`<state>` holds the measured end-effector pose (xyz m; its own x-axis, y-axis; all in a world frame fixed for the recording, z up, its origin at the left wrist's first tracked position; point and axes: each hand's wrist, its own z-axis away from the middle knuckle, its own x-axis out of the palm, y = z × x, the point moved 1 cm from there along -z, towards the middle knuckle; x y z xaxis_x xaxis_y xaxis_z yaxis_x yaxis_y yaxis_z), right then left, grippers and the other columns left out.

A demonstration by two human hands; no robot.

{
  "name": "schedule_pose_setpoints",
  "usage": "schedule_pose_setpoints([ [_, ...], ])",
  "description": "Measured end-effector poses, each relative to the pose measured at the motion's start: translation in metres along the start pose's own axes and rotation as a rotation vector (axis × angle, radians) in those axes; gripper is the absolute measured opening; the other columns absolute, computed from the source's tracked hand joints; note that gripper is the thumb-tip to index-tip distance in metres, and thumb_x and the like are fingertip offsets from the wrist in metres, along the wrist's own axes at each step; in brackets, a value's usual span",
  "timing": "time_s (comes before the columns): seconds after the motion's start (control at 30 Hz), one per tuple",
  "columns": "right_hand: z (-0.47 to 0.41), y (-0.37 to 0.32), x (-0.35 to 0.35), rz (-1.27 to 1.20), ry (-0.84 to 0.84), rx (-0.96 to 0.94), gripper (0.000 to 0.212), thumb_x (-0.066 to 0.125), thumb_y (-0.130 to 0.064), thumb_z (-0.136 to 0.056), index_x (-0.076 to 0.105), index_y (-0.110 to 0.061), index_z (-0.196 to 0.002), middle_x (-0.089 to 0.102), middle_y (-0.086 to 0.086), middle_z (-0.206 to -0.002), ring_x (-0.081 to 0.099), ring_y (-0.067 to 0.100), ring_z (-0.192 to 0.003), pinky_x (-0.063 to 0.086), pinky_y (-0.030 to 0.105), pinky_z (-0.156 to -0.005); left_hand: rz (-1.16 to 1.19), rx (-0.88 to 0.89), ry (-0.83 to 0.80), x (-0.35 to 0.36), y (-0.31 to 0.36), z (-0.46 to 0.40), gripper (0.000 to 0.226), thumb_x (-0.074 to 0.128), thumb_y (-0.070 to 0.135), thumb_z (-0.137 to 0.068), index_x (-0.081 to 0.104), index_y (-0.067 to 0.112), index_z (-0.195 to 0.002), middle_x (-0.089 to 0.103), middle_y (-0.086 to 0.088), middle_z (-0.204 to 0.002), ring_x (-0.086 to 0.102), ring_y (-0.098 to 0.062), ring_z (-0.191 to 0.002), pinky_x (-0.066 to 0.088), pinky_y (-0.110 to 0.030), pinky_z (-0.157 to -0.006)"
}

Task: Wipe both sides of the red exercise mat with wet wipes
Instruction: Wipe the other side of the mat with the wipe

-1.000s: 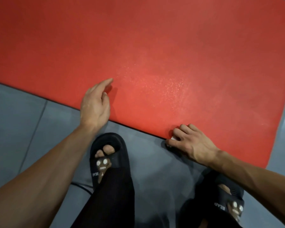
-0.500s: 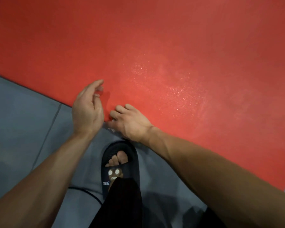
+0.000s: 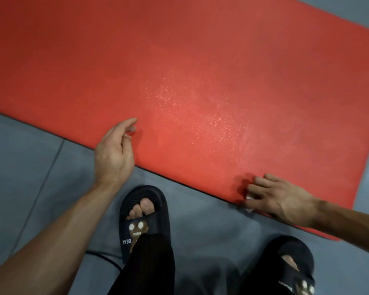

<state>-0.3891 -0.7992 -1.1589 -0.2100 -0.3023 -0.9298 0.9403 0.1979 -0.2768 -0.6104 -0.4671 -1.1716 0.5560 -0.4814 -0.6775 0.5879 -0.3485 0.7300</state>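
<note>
The red exercise mat (image 3: 179, 71) lies flat on the grey floor and fills most of the view; a wet sheen glistens near its middle. My right hand (image 3: 279, 199) presses a white wet wipe (image 3: 249, 204) against the mat's near edge at the right, fingers spread over it, so only a small white corner shows. My left hand (image 3: 115, 152) hovers at the near edge further left, fingers loosely curled, holding nothing.
Grey floor (image 3: 30, 167) with a tile seam runs along the mat's near side. My two feet in black slippers (image 3: 144, 220) stand just in front of the mat edge. A thin dark cable (image 3: 102, 255) lies by the left foot.
My right hand slid the wipe left along the near edge up to my left hand, then swept back right. My left hand stayed near the edge.
</note>
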Motion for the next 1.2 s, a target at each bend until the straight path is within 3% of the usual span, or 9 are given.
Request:
schedule_pose_setpoints([
  [0.13,0.029,-0.003,-0.018,-0.038,0.053,0.148,0.02,0.041,-0.037,-0.106,0.06,-0.034,-0.104,0.048,-0.007,-0.089,0.045,0.019,-0.08,0.036,0.034,-0.069,-0.06,0.082,-0.088,0.009,0.007,0.008,0.049,0.042,0.003,-0.095,0.066,0.023,-0.133,0.07,0.006,-0.119,0.065,-0.018,-0.111,0.05,-0.04,-0.103],
  [0.27,0.004,-0.024,0.0,-0.125,0.179,0.327,0.027,0.041,-0.045,-0.108,0.061,-0.029,-0.099,0.055,-0.005,-0.085,0.051,0.021,-0.082,0.04,0.036,-0.068,-0.124,0.212,-0.213,0.032,0.027,0.015,0.044,0.047,-0.001,-0.097,0.068,0.019,-0.13,0.071,0.004,-0.119,0.062,-0.022,-0.112,0.041,-0.026,-0.101],
  [0.37,-0.017,-0.036,0.025,-0.066,0.17,0.201,0.033,0.033,-0.036,-0.112,0.061,-0.025,-0.098,0.058,-0.005,-0.083,0.055,0.022,-0.082,0.041,0.035,-0.069,-0.152,0.299,-0.254,0.043,0.035,0.017,0.043,0.049,-0.003,-0.097,0.069,0.017,-0.129,0.07,0.002,-0.119,0.061,-0.02,-0.108,0.037,-0.02,-0.098],
  [0.47,-0.024,-0.029,0.031,0.036,0.169,0.05,0.025,0.04,-0.029,-0.111,0.061,-0.023,-0.097,0.057,-0.004,-0.081,0.053,0.022,-0.079,0.039,0.035,-0.071,-0.165,0.329,-0.29,0.045,0.037,0.02,0.043,0.05,-0.005,-0.096,0.069,0.016,-0.128,0.07,0.001,-0.121,0.062,-0.02,-0.111,0.037,-0.017,-0.1],
  [0.6,-0.038,-0.012,0.02,0.071,0.218,0.005,0.021,0.044,-0.029,-0.109,0.059,-0.021,-0.096,0.059,-0.002,-0.08,0.053,0.023,-0.079,0.038,0.036,-0.071,-0.154,0.305,-0.281,0.043,0.04,0.025,0.044,0.044,0.004,-0.094,0.069,0.016,-0.129,0.068,0.007,-0.118,0.063,-0.017,-0.108,0.043,-0.026,-0.099],
  [0.83,-0.055,0.068,-0.008,0.092,0.4,0.522,0.026,0.047,-0.038,-0.103,0.058,-0.015,-0.097,0.062,0.005,-0.078,0.057,0.032,-0.071,0.04,0.041,-0.065,-0.155,0.296,-0.294,0.05,0.044,0.033,0.045,0.044,0.004,-0.094,0.069,0.017,-0.129,0.063,0.016,-0.115,0.057,-0.005,-0.104,0.04,-0.019,-0.097],
  [0.97,-0.054,-0.002,0.019,-0.03,0.291,0.241,0.005,0.053,-0.023,-0.105,0.053,-0.018,-0.106,0.058,0.004,-0.085,0.054,0.027,-0.078,0.04,0.039,-0.072,-0.154,0.296,-0.3,0.053,0.046,0.033,0.044,0.049,-0.004,-0.096,0.069,0.017,-0.129,0.062,0.017,-0.114,0.058,-0.005,-0.103,0.041,-0.02,-0.096],
  [1.07,-0.057,-0.006,0.02,0.006,0.215,0.089,0.009,0.053,-0.027,-0.105,0.055,-0.019,-0.107,0.059,0.002,-0.085,0.053,0.025,-0.079,0.039,0.037,-0.072,-0.147,0.298,-0.311,0.054,0.045,0.031,0.043,0.046,0.002,-0.095,0.069,0.017,-0.128,0.067,0.012,-0.116,0.061,-0.009,-0.105,0.044,-0.024,-0.098],
  [1.2,-0.056,0.072,-0.008,0.109,0.38,0.532,0.027,0.046,-0.04,-0.104,0.06,-0.017,-0.103,0.064,0.005,-0.082,0.057,0.032,-0.077,0.04,0.041,-0.07,-0.162,0.295,-0.325,0.055,0.044,0.031,0.043,0.046,0.001,-0.095,0.068,0.017,-0.129,0.069,0.008,-0.118,0.063,-0.014,-0.106,0.045,-0.027,-0.098],
])
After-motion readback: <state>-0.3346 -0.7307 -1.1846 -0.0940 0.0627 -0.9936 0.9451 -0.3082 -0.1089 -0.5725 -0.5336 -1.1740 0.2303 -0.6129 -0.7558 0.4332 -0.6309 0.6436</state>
